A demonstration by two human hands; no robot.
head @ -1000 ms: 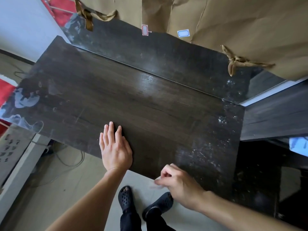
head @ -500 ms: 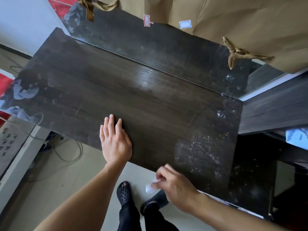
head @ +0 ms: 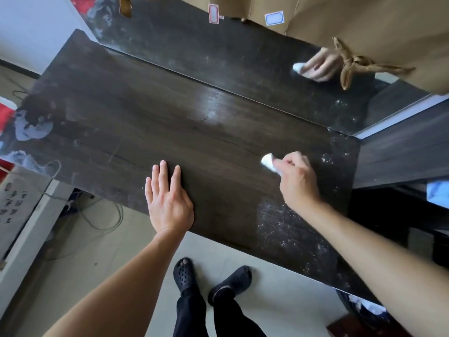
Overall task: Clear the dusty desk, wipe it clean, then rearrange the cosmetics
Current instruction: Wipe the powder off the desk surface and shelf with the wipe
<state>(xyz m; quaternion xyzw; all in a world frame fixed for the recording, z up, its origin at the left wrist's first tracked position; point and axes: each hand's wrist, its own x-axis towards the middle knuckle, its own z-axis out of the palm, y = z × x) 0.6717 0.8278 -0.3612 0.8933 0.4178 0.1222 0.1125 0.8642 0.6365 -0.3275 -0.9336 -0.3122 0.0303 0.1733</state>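
White wipe [head: 267, 161] sits pinched in the right hand [head: 297, 180], whose fingers are curled around it, pressing it to the desk [head: 150, 113] toward its right end. The left hand [head: 168, 199] lies flat and unclenched, grasping nothing, braced near the front edge at mid-desk. Dust [head: 291, 229] speckles the right end, both just behind the right hand toward the front edge and beyond it toward the corner by the mirror [head: 218, 52]. The desk's long axis runs left to right, so the dusty patch lies beside the right hand, well apart from the left; the right hand is clearly the nearer for the next strokes. Half a second ago the right hand held the wipe at the front edge; it has since moved up onto the surface. The left hand has stayed put. No cosmetics show.
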